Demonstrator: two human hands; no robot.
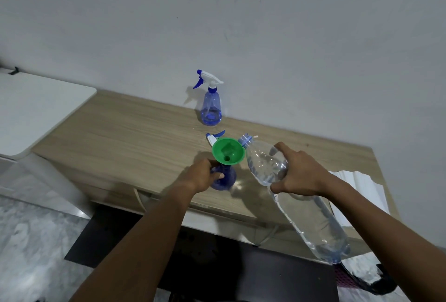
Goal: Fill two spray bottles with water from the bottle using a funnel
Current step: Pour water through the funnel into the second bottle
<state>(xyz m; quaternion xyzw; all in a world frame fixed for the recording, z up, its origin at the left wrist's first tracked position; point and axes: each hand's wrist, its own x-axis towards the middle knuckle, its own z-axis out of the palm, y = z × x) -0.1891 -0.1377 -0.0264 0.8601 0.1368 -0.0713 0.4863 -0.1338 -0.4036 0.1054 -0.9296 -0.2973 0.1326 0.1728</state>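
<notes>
Above desk (120, 132): left hand (202, 176) grips spray bottle (226, 178), right hand (299, 173) water bottle (264, 164), neck seemingly against funnel (228, 151).

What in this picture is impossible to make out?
All in the head view:
- Near spray bottle: its fill level is hidden by the left hand and the green funnel.
- Detached spray head: mostly hidden behind the funnel.
- Water bottle in the right hand: whether it is pouring, as the water is too clear to see.
- White item: partly covered by the right forearm.
</notes>
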